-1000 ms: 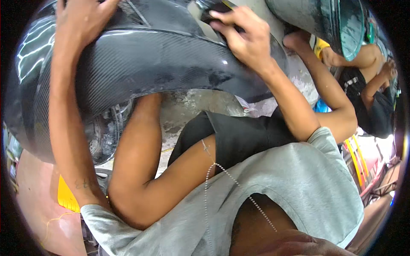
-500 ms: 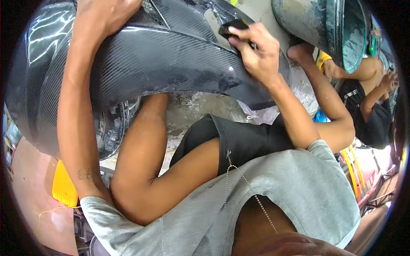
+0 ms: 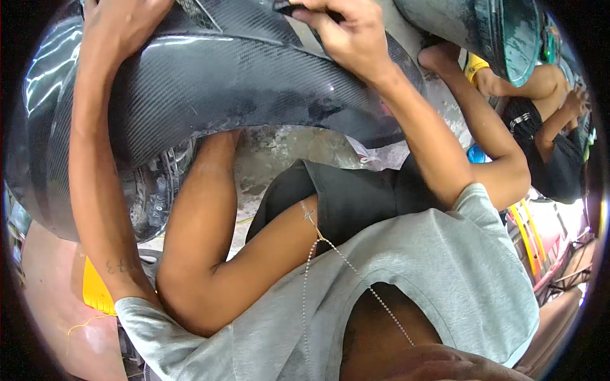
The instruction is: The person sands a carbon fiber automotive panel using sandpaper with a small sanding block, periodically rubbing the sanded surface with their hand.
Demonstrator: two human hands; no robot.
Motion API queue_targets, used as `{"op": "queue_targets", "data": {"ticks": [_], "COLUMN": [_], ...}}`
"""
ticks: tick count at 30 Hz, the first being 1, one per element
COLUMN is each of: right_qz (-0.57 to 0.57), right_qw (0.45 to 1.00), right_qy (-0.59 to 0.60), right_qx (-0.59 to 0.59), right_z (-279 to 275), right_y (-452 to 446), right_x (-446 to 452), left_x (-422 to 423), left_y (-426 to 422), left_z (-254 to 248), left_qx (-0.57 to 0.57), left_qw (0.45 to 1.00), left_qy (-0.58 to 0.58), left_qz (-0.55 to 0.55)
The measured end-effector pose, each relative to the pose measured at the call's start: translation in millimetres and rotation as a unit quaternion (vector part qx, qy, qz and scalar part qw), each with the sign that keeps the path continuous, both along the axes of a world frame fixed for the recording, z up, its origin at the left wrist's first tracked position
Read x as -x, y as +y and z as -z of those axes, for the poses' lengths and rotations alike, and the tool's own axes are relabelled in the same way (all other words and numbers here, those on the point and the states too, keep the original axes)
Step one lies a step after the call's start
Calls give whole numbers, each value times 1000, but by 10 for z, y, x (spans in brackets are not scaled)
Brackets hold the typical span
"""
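Observation:
A glossy dark car body panel with a carbon-fibre weave [image 3: 235,82] curves across the upper part of the head view. My left hand [image 3: 124,25] rests back-up at the panel's upper left, its fingers mostly cut off by the top edge. My right hand [image 3: 349,35] is closed around a small black block [image 3: 286,7], beside an opening in the panel. The fingers and the frame edge hide part of the block, so its exact kind is unclear.
A large dark bucket [image 3: 470,32] lies tipped at the upper right. Beyond it sits another person in black clothes [image 3: 553,149]. My bent leg [image 3: 200,197] is under the panel. A yellow object [image 3: 98,286] lies at lower left.
My right hand has moved up and left along the panel with the black block. The whole view has shifted slightly, and my left hand appears farther up and left.

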State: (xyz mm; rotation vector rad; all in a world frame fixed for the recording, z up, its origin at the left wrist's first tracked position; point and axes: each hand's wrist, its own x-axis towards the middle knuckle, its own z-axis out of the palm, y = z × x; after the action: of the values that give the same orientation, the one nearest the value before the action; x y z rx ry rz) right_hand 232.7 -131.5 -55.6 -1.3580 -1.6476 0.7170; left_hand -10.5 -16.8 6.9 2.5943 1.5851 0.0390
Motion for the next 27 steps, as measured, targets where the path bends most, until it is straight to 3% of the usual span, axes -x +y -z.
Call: {"op": "queue_targets", "data": {"ticks": [2,8,9,12,13,16,18,21,27], "right_qz": [-26,-20,-28,45,78,128,143,129,94], "right_qw": [997,997,999,989,987,988,988,970,947], "right_qy": [-75,-70,-31,136,142,73,-51,-196,-286], "right_qx": [10,3,21,-28,-6,-48,-8,57,110], "right_z": [-122,-38,-11,-339,-506,-813,-934,-962,-829], "right_y": [-170,-105,-27,228,201,36,-256,-600,-687], "right_x": [-114,-69,-29,28,-88,-1008,-1537,-2001,-2318], "left_x": [-1,163,572,540,518,36,-396,-824,-594], "left_y": [-29,60,411,424,396,81,-138,-414,96], "left_z": [-44,21,563,505,488,165,5,-31,-24], "left_qx": [2,30,-76,-51,-43,80,134,176,145], "left_qw": [1000,999,988,990,989,955,911,864,906], "left_qy": [0,-3,61,1,-15,-107,-80,-1,47], "left_qz": [-9,11,122,131,144,264,381,472,395]}}
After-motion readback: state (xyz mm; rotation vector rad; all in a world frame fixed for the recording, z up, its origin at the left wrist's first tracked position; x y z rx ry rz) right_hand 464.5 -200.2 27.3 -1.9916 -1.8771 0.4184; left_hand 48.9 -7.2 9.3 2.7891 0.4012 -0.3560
